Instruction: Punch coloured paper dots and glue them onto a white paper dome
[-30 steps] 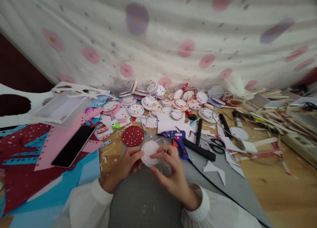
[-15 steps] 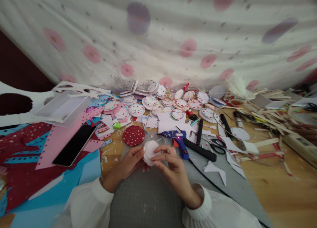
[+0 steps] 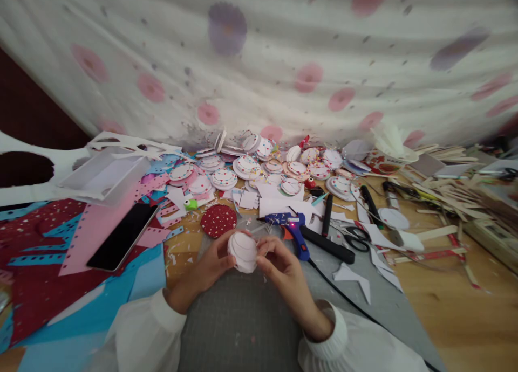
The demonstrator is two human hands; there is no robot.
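Note:
My left hand (image 3: 214, 264) grips a small stack of white paper discs (image 3: 243, 252) by its left side, thumb in front and fingers behind. At the stack's right edge, the thumb and fingertips of my right hand (image 3: 281, 264) are pinched together on the rim. Curved edges of the layered discs show on the face turned toward me. Just beyond the stack lies a red dotted disc (image 3: 218, 221). A blue hot glue gun (image 3: 297, 229) rests to the right of it on the grey cutting mat (image 3: 243, 329), its red light lit.
Behind my hands spreads a row of layered paper discs with coloured dots (image 3: 246, 167). A black phone (image 3: 123, 237) lies on coloured sheets at left. To the right are black-handled scissors (image 3: 356, 238), paper scraps (image 3: 352, 280), wooden sticks (image 3: 437, 232) and the glue gun's cord (image 3: 340, 296).
My right hand's fingers have slid off the front of the white discs to their right edge. The stack has shifted slightly left and its face shows more fully.

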